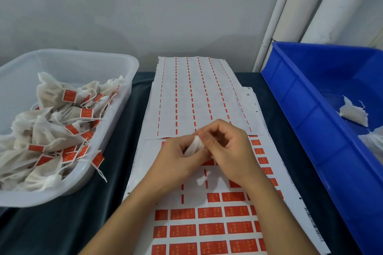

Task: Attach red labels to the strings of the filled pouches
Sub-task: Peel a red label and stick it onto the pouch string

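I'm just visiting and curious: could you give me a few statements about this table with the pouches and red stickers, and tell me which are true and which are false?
1. The clear tub on the left holds pouches with red labels already on. True.
2. The blue crate is piled full of labelled pouches. False: only a few white unlabelled pouches show in it.
3. Both hands are on a white pouch above the label sheet. True.
4. The left hand rests idle in the tub. False: it holds the pouch together with the right hand.
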A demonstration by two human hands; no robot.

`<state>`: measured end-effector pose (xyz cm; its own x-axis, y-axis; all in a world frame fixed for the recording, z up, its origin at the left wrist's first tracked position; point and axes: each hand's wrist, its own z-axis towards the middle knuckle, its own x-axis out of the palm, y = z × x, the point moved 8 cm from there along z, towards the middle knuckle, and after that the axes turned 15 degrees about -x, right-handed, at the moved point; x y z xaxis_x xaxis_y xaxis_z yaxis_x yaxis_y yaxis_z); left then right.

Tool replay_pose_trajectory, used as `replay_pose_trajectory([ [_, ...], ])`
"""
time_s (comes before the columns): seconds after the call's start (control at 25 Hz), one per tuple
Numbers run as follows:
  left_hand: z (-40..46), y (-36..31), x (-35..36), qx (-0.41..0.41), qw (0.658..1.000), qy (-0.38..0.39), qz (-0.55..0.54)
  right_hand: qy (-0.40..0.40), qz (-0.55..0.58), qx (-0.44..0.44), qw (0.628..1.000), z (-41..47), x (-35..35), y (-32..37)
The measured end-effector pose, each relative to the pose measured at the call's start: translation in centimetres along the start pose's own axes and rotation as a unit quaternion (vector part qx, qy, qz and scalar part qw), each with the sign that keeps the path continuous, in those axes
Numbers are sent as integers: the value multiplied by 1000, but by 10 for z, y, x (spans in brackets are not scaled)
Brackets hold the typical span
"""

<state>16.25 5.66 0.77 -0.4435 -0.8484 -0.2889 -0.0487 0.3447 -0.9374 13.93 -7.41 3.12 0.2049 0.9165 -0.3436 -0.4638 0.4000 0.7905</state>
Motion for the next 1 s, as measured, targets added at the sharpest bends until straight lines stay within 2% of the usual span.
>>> replay_pose_trajectory([
  [0.2,-1,7,-8,-26,996,-85,21,-23,2,2,1000,0,-5,1],
  [0.52,-5,9,-15,-15,983,-179,26,-18,-13,4,1000,0,-2,-2],
  [0.76,-5,7,-13,-7,990,-143,14,-18,-20,14,1000,-1,-3,-7],
  [1.0,-5,7,-14,-8,987,-161,26,-15,-7,21,1000,-1,-3,-10],
])
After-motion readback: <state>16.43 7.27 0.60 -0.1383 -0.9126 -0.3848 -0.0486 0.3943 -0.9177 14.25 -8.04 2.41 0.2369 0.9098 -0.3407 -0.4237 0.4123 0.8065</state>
